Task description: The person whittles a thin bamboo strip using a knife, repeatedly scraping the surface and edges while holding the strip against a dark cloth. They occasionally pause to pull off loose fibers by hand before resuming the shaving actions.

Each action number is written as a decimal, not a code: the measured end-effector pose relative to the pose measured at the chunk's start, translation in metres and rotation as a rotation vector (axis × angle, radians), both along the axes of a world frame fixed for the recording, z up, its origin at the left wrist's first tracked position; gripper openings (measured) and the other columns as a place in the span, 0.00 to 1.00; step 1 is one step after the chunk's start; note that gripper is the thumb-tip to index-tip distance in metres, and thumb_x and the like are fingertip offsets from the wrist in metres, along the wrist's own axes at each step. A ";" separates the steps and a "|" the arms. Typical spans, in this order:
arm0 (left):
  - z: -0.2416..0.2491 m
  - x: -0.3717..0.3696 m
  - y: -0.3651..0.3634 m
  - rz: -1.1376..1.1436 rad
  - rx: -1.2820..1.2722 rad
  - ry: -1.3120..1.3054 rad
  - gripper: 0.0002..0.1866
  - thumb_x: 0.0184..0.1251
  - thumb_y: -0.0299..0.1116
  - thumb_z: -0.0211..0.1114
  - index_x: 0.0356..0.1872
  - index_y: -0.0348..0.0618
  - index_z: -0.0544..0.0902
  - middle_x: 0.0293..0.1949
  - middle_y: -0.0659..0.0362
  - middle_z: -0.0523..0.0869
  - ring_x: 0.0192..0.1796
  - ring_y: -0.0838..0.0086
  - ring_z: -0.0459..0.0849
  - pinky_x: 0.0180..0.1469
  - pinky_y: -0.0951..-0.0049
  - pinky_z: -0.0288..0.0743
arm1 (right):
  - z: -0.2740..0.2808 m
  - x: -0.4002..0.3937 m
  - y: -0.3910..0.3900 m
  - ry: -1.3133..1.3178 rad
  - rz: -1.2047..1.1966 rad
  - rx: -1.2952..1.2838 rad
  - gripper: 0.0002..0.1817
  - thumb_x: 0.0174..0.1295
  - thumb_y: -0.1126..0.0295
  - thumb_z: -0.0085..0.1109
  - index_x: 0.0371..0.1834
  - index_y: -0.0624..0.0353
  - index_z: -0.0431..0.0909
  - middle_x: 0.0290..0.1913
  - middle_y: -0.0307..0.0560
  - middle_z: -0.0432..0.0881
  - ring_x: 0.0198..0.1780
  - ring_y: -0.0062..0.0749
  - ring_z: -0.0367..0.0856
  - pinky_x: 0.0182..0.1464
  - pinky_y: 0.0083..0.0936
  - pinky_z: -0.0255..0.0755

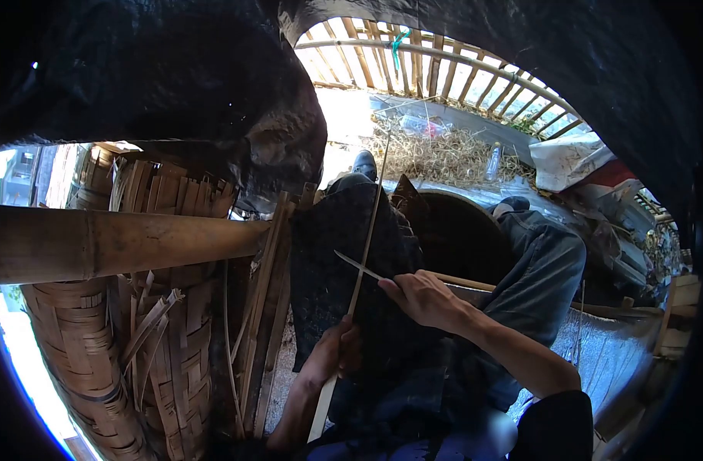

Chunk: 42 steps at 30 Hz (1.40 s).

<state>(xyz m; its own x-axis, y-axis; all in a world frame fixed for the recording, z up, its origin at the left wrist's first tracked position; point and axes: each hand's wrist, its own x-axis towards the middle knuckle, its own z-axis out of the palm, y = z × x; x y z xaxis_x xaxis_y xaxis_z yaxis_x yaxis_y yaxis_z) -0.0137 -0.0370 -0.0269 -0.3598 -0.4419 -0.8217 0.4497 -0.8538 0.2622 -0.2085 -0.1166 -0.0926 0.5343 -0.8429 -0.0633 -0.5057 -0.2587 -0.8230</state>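
Note:
My left hand (332, 353) is closed round a long, thin bamboo strip (373, 219), which runs up and away from me above my lap. The strip's pale lower end (323, 407) comes out below the fist. In my right hand (428, 300) is a knife, its handle hidden by the fingers. The narrow knife blade (350, 262) points left and crosses the strip a little above my left hand. A dark cloth (320, 284) covers my left thigh beneath both.
A thick bamboo pole (121, 244) juts in from the left, above woven bamboo baskets (67, 330). Split bamboo slats (267, 315) stand beside my left leg. Ahead lie dry shavings (436, 154) and a plastic bottle (493, 161), before a bamboo fence (443, 69). Dark sheeting (175, 77) hangs overhead.

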 end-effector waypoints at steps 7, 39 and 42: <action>0.003 -0.001 0.004 0.118 0.052 0.123 0.24 0.77 0.51 0.35 0.18 0.54 0.61 0.08 0.67 0.58 0.07 0.80 0.53 0.11 0.82 0.48 | 0.016 0.001 -0.005 0.087 -0.003 0.042 0.28 0.70 0.53 0.45 0.15 0.62 0.69 0.12 0.59 0.71 0.16 0.52 0.75 0.19 0.40 0.65; -0.007 -0.001 0.018 0.545 0.116 0.606 0.23 0.78 0.46 0.29 0.24 0.55 0.67 0.06 0.65 0.64 0.05 0.79 0.58 0.11 0.81 0.49 | 0.002 0.002 -0.008 0.037 -0.056 -0.041 0.28 0.68 0.55 0.49 0.12 0.61 0.67 0.10 0.58 0.68 0.13 0.55 0.70 0.16 0.41 0.61; -0.008 -0.001 0.019 0.556 0.107 0.602 0.23 0.78 0.46 0.29 0.24 0.55 0.67 0.06 0.65 0.64 0.05 0.79 0.58 0.11 0.81 0.49 | 0.001 0.003 -0.008 0.063 -0.062 -0.024 0.30 0.69 0.54 0.49 0.11 0.62 0.66 0.11 0.59 0.69 0.13 0.55 0.71 0.15 0.40 0.62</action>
